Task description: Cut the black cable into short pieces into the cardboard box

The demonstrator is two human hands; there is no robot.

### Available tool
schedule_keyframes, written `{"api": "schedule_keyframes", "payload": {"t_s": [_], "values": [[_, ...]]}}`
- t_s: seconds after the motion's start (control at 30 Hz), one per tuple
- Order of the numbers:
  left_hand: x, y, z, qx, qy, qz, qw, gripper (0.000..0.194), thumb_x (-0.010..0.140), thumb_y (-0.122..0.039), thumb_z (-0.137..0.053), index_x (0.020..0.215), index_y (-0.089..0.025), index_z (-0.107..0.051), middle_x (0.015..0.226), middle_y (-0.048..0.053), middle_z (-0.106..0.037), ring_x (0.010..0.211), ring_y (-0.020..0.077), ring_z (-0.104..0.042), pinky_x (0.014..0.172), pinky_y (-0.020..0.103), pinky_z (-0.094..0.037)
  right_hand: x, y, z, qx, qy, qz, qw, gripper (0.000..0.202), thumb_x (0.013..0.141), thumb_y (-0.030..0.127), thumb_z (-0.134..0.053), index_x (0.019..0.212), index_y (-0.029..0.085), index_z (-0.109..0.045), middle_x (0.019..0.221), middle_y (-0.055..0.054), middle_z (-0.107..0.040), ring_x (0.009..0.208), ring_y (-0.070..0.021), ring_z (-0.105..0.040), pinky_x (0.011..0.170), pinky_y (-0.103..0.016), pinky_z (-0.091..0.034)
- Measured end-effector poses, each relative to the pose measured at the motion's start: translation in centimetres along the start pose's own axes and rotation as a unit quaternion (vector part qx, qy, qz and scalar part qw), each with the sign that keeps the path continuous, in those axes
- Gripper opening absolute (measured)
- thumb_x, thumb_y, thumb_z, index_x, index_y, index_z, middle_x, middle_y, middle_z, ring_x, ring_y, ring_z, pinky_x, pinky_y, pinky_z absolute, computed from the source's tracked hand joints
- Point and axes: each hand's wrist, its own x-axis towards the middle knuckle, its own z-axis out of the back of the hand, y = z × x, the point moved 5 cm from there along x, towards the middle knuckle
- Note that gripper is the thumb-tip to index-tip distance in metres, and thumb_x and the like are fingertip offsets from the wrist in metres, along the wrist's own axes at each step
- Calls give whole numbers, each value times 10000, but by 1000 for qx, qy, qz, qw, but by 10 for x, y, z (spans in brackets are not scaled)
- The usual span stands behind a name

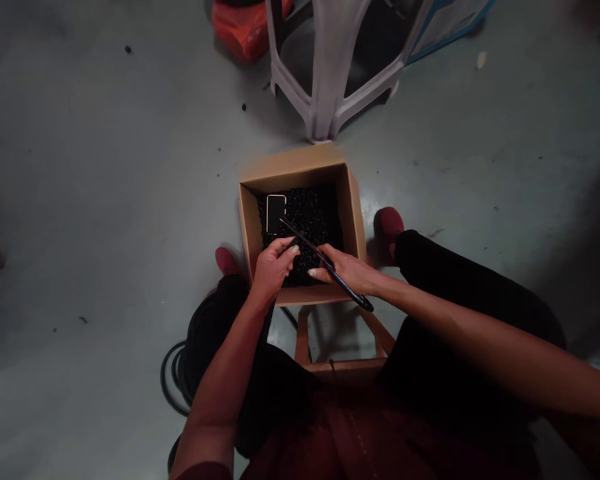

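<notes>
My right hand [347, 268] grips what looks like a pair of long black scissors [347, 288], its narrow end slanting up and left over an open cardboard box [356, 217]. My left hand [276, 267] is closed in a pinch on a thin black cord [269, 325]; the cord trails down below the wrist. The scissors pass close to the left fingertips, and whether they touch the cord I cannot tell. Many small black pieces [313, 210] cover the inside of the box. On them, at the left, lies a phone [276, 213] with a pale edge.
Beyond the box stands a pale plastic stool [325, 80], with a red bag [245, 30] and a blue-and-white package [445, 27] beside it. A coil of black cord [173, 380] hangs by my left leg. Wooden legs [303, 337] show below the box. Small scraps dot the grey floor [105, 200].
</notes>
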Motion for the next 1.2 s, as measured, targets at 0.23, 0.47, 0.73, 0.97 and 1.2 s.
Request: {"api": "schedule_keyframes", "payload": {"t_s": [0.23, 0.47, 0.73, 0.97, 1.2], "values": [[1, -5, -6, -27, -9, 25, 999, 385, 723, -357, -683, 1032, -130, -646, 721, -9, -631, 466, 29, -435, 395, 165, -309, -5, 1, 0, 31, 25, -22, 999, 466, 831, 559, -552, 1114, 195, -485, 990, -76, -621, 865, -230, -601, 713, -321, -431], [-2, -17, -9, -78, -16, 25, 996, 373, 699, -346, -703, 991, -137, -602, 704, -23, -615, 464, 31, -447, 390, 164, -300, -9, 7, 6, 36, 60, -12, 997, 554, 836, 573, -549, 1218, 183, -451, 1094, -98, -614, 943, -244, -599, 792, -344, -450], [-2, -17, -11, -84, -10, 31, 996, 365, 666, -350, -728, 928, -145, -577, 699, -18, -629, 453, 31, -453, 389, 167, -306, -12, 12, 5, 23, 76, -15, 997, 545, 831, 585, -540, 1170, 164, -468, 1144, -127, -596, 980, -265, -589, 843, -385, -449], [-3, -19, -11, -106, -5, 34, 994, 344, 665, -326, -729, 910, -141, -574, 699, -16, -626, 451, 32, -460, 383, 163, -303, -13, 11, 6, 69, 94, -2, 993, 599, 819, 577, -562, 1231, 158, -447, 1146, -129, -605, 1026, -279, -580, 858, -413, -470], [-4, -19, -12, -109, -4, 33, 994, 353, 663, -327, -732, 913, -149, -557, 696, -23, -625, 446, 33, -460, 379, 165, -302, -13, 12, 6, 66, 96, 5, 993, 578, 826, 570, -559, 1221, 160, -461, 1174, -137, -597, 1034, -280, -578, 865, -418, -468]]}}
